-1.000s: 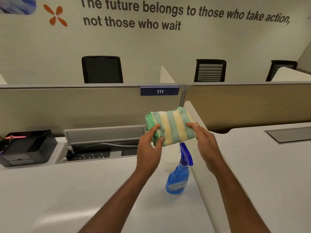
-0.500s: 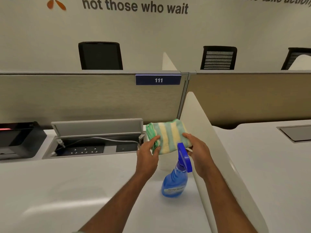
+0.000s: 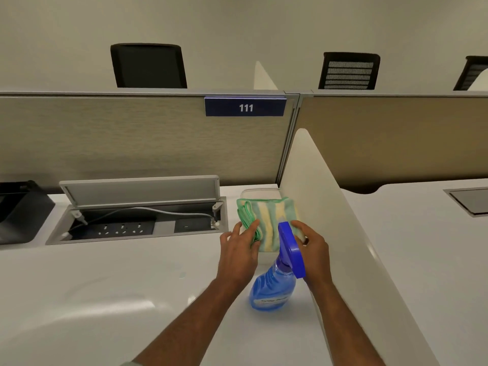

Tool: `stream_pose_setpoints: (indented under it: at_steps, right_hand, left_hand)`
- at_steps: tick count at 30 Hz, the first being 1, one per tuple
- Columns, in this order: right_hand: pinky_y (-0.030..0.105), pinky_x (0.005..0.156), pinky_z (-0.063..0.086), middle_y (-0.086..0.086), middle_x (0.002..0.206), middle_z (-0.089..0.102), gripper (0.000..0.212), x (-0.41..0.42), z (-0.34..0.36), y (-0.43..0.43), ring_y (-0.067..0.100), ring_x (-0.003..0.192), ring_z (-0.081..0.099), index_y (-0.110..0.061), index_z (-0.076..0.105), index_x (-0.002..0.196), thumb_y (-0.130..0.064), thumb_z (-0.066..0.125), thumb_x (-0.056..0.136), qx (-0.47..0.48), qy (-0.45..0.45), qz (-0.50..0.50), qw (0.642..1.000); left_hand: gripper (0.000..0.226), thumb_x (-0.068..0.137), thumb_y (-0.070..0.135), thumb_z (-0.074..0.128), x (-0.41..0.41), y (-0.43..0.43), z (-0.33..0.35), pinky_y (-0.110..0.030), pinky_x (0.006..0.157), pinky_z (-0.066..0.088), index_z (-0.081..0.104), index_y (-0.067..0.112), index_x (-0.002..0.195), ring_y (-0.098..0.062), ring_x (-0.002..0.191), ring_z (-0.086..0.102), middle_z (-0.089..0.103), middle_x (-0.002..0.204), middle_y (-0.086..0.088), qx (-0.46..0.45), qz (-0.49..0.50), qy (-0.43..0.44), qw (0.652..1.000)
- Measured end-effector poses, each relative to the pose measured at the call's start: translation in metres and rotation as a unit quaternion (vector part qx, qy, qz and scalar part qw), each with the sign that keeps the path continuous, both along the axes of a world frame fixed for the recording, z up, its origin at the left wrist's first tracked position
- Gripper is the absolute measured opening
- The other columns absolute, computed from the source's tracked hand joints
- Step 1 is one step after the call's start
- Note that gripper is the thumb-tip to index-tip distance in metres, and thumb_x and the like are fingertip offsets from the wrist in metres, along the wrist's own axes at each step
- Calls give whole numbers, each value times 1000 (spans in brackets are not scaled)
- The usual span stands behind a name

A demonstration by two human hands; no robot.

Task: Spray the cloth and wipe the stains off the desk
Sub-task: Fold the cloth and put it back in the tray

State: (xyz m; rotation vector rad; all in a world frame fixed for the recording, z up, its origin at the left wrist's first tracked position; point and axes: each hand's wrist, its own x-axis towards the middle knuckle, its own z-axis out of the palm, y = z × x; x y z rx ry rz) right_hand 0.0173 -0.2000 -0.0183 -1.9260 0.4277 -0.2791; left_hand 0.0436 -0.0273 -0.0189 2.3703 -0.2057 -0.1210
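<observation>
Both hands were on the folded striped cloth (image 3: 266, 223), low over the white desk (image 3: 118, 299), in the corner just beyond the blue spray bottle (image 3: 274, 289). The left hand (image 3: 239, 253) pinched the cloth's left edge between fingers and thumb. The right hand (image 3: 310, 245) lay on its right side, part hidden behind the bottle's trigger head (image 3: 290, 250); whether it gripped or only pressed, I could not tell. The cloth looked to be resting on or just above a pale tray-like thing (image 3: 260, 192) against the partition; contact unclear.

The bottle stood upright, untouched, nearer the person than the cloth. A faint greenish mark (image 3: 181, 273) showed left of the bottle.

Judgement: cloth not yet sprayed. Best to keep it in the left hand, free the right for the bottle, aim the nozzle at the cloth and away from the open socket box (image 3: 137, 223) left of the bottle.
</observation>
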Motion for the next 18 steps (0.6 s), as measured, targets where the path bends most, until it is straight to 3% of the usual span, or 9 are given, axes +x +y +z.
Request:
stream_pose_setpoints:
  at_steps: [3,6,10,12,14,16,18]
  right_hand:
    - [6,52,49,4,128,66,47,0,-6,-2,20,114,64,-21,57,132,-18,74,88,-62,19,21,998]
    - [11,63,46,3,125,67,51,-1,-8,-2,11,102,63,-18,56,133,-25,76,87,-132,50,36,989]
    - [22,70,47,7,116,70,52,1,-10,-2,10,89,60,-14,58,128,-32,78,84,-189,63,59,978]
    - [22,69,47,8,113,70,51,3,-12,-3,10,87,59,-12,59,126,-34,78,83,-204,71,69,974]
    - [24,68,46,9,111,70,51,5,-12,-3,10,85,59,-11,60,125,-34,79,83,-215,69,71,971]
    - [26,69,48,11,110,70,50,5,-11,-3,11,86,59,-10,61,124,-31,79,83,-215,64,66,972]
    - [27,71,50,12,109,70,49,5,-10,-3,13,87,59,-8,61,123,-29,79,83,-215,63,64,973]
  left_hand:
    - [50,102,39,50,4,-3,-2,-50,121,28,43,24,149,-26,148,31,47,154,-5,44,-24,-46,998]
    - [51,104,46,40,6,-3,-16,-50,124,19,41,24,149,-25,150,30,46,156,-4,107,-51,-81,990]
    - [57,102,52,38,5,0,-31,-53,124,20,35,25,152,-28,154,20,35,162,-6,122,-65,-116,984]
    - [66,99,60,35,4,4,-34,-51,125,19,28,27,155,-26,156,10,23,167,-5,101,-61,-102,988]
    - [81,91,75,20,2,7,-32,-48,126,15,21,30,157,-22,157,-1,9,170,-2,75,-62,-70,993]
    - [102,77,89,3,1,10,-28,-45,126,14,16,30,158,-20,157,-5,1,170,-1,58,-74,-54,994]
    - [110,69,95,1,1,12,-28,-45,126,14,12,31,159,-20,157,-5,-2,170,0,59,-92,-43,993]
